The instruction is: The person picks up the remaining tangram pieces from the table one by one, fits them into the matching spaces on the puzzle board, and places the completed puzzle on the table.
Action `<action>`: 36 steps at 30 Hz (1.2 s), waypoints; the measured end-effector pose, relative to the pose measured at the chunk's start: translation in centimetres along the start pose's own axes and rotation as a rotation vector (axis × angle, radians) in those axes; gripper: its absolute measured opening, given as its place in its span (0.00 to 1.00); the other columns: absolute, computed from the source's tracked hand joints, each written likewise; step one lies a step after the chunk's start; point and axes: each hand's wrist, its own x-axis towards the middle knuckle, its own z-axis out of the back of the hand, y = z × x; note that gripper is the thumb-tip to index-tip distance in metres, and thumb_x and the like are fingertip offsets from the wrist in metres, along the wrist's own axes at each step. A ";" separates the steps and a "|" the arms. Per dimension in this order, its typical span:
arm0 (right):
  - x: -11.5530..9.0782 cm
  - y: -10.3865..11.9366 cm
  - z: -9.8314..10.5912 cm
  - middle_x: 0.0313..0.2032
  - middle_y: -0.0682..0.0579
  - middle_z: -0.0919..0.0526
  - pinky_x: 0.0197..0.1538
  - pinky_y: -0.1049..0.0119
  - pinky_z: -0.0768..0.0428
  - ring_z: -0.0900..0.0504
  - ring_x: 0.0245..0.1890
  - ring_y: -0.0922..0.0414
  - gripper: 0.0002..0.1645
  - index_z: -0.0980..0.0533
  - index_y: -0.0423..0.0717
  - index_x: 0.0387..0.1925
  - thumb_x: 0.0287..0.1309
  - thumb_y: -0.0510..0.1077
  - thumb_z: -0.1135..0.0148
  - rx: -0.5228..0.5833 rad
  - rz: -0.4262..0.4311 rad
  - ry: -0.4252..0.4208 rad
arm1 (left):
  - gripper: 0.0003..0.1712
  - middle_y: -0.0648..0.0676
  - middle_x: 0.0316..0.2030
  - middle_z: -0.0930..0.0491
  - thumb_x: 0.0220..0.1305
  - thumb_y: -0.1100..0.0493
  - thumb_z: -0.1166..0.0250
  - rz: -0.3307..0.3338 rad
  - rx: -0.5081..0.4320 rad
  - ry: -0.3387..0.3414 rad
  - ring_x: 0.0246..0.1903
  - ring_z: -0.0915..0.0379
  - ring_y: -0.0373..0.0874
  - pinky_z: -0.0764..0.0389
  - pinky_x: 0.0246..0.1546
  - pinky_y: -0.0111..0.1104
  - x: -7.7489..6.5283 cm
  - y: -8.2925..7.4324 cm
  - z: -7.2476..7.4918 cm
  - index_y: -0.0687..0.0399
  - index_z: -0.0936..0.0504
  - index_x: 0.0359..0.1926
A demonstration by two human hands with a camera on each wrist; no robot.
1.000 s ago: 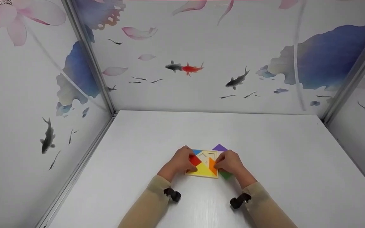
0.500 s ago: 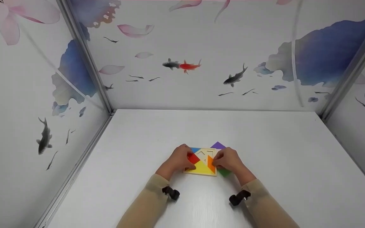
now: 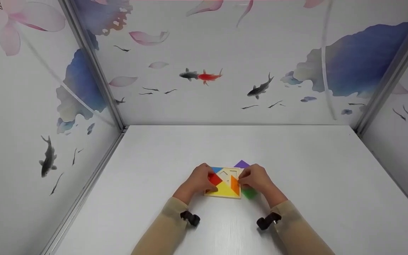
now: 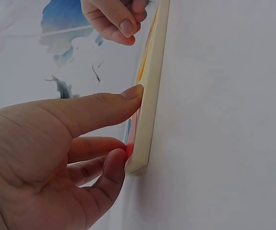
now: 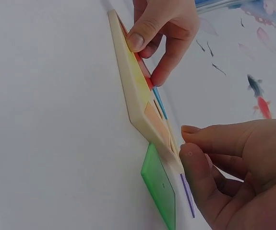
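A wooden tangram board [image 3: 222, 196] lies in front of me, holding yellow [image 3: 227, 191], red [image 3: 215, 179], blue [image 3: 217, 169] and orange [image 3: 235, 185] pieces. Bare recesses show in its upper right part. My left hand [image 3: 199, 179] grips the board's left end, thumb over the near rim and fingers by the red piece, as the left wrist view shows. At the right rim, beside the orange piece, my right hand [image 3: 257, 179] has its fingers bent and thumb and fingertip close together. Nothing shows between them in the right wrist view.
A green piece [image 5: 161, 184] sits by the board's right end, partly under my right hand in the head view. A purple piece [image 3: 242, 164] lies behind the board's far right corner. The white table [image 3: 175, 145] is enclosed by printed panels.
The head view has shifted slightly. My left hand keeps its grip on the board, and my right fingertips stay near the orange piece at the right rim.
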 end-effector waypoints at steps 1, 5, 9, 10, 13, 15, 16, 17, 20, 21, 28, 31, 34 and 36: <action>0.0 0.0 0.0 0.36 0.46 0.14 0.40 0.67 0.14 0.19 0.31 0.53 0.05 0.12 0.45 0.38 0.62 0.40 0.24 0.001 0.000 0.001 | 0.33 0.55 0.59 0.24 0.55 0.54 0.17 -0.001 -0.003 -0.001 0.58 0.29 0.50 0.24 0.67 0.44 0.0 0.1 0.0 0.60 0.16 0.60; 0.0 -0.1 0.0 0.36 0.46 0.14 0.41 0.67 0.14 0.19 0.31 0.53 0.04 0.12 0.45 0.38 0.64 0.41 0.25 0.021 -0.009 0.011 | 0.33 0.55 0.60 0.24 0.54 0.54 0.17 0.021 -0.026 0.001 0.58 0.29 0.50 0.23 0.67 0.44 -0.1 0.2 -0.1 0.59 0.16 0.60; 0.0 -0.2 0.2 0.35 0.46 0.14 0.39 0.68 0.14 0.19 0.31 0.53 0.04 0.12 0.44 0.38 0.64 0.41 0.26 0.027 0.003 0.009 | 0.33 0.55 0.62 0.24 0.54 0.55 0.17 0.043 -0.025 0.005 0.59 0.29 0.50 0.23 0.68 0.44 -0.2 0.2 -0.2 0.58 0.16 0.61; 0.0 -0.2 0.3 0.35 0.46 0.14 0.38 0.69 0.15 0.19 0.31 0.53 0.04 0.13 0.44 0.38 0.64 0.41 0.26 0.027 0.007 0.005 | 0.33 0.55 0.62 0.24 0.54 0.55 0.17 0.047 -0.023 0.004 0.59 0.29 0.49 0.22 0.68 0.44 -0.2 0.2 -0.2 0.57 0.16 0.61; 0.2 -0.2 0.6 0.37 0.46 0.15 0.39 0.69 0.15 0.18 0.32 0.53 0.05 0.13 0.43 0.40 0.64 0.40 0.25 0.016 0.017 -0.003 | 0.33 0.54 0.62 0.24 0.54 0.55 0.16 0.049 -0.021 -0.003 0.59 0.29 0.49 0.22 0.68 0.44 -0.1 0.1 -0.2 0.57 0.16 0.61; 0.3 -0.1 0.8 0.38 0.46 0.15 0.40 0.68 0.14 0.18 0.33 0.53 0.06 0.13 0.43 0.41 0.64 0.40 0.25 0.009 0.011 -0.003 | 0.34 0.54 0.62 0.24 0.55 0.54 0.16 0.056 -0.021 -0.008 0.59 0.29 0.49 0.22 0.68 0.43 -0.1 0.1 -0.2 0.57 0.16 0.61; 0.3 -0.1 0.8 0.38 0.46 0.14 0.40 0.68 0.14 0.17 0.34 0.53 0.07 0.13 0.43 0.41 0.63 0.41 0.25 0.007 0.004 -0.001 | 0.34 0.53 0.62 0.24 0.55 0.54 0.16 0.057 -0.023 -0.010 0.59 0.29 0.48 0.22 0.68 0.43 0.0 0.1 -0.2 0.56 0.16 0.62; 0.3 -0.1 0.9 0.39 0.46 0.14 0.41 0.68 0.13 0.17 0.34 0.53 0.07 0.13 0.43 0.42 0.63 0.41 0.25 0.002 0.001 0.002 | 0.34 0.53 0.62 0.24 0.55 0.54 0.17 0.057 -0.020 -0.011 0.59 0.29 0.48 0.22 0.68 0.43 0.0 0.1 -0.2 0.56 0.16 0.62; 0.3 -0.1 1.1 0.40 0.45 0.14 0.43 0.67 0.12 0.17 0.35 0.52 0.08 0.13 0.43 0.43 0.63 0.41 0.25 0.003 -0.013 0.012 | 0.33 0.53 0.62 0.24 0.56 0.54 0.17 0.060 -0.015 -0.007 0.59 0.29 0.48 0.23 0.68 0.43 -0.1 0.2 -0.2 0.55 0.16 0.62; 0.3 -0.1 1.2 0.40 0.45 0.14 0.43 0.66 0.12 0.17 0.36 0.52 0.09 0.13 0.42 0.44 0.63 0.40 0.25 0.000 -0.008 0.014 | 0.33 0.53 0.62 0.24 0.56 0.54 0.17 0.061 -0.015 -0.005 0.59 0.30 0.48 0.23 0.69 0.43 -0.1 0.2 -0.2 0.55 0.16 0.62; 0.1 -0.1 1.9 0.41 0.45 0.15 0.43 0.67 0.13 0.17 0.37 0.52 0.08 0.14 0.41 0.45 0.66 0.37 0.29 0.024 0.008 0.007 | 0.34 0.55 0.68 0.27 0.55 0.53 0.17 0.064 -0.028 0.002 0.63 0.31 0.50 0.24 0.71 0.44 0.0 0.1 -0.2 0.55 0.16 0.62; 0.1 -0.2 2.2 0.42 0.45 0.15 0.45 0.67 0.13 0.17 0.38 0.52 0.09 0.14 0.41 0.47 0.66 0.37 0.29 0.025 0.011 0.008 | 0.34 0.55 0.68 0.27 0.55 0.53 0.16 0.064 -0.025 0.002 0.63 0.31 0.50 0.24 0.70 0.44 0.1 0.1 -0.3 0.54 0.16 0.62; 0.0 -0.2 2.3 0.42 0.45 0.15 0.46 0.66 0.13 0.17 0.38 0.52 0.09 0.14 0.42 0.47 0.66 0.38 0.28 0.011 0.006 0.012 | 0.34 0.54 0.67 0.27 0.54 0.53 0.16 0.061 -0.023 0.002 0.62 0.31 0.50 0.24 0.70 0.44 0.2 0.1 -0.3 0.54 0.16 0.62; 0.0 -0.3 2.4 0.42 0.45 0.14 0.46 0.66 0.13 0.17 0.38 0.52 0.09 0.14 0.42 0.46 0.65 0.38 0.27 -0.010 0.005 0.017 | 0.33 0.54 0.66 0.26 0.54 0.53 0.16 0.053 -0.019 0.004 0.61 0.31 0.50 0.23 0.70 0.44 0.2 0.1 -0.3 0.54 0.16 0.61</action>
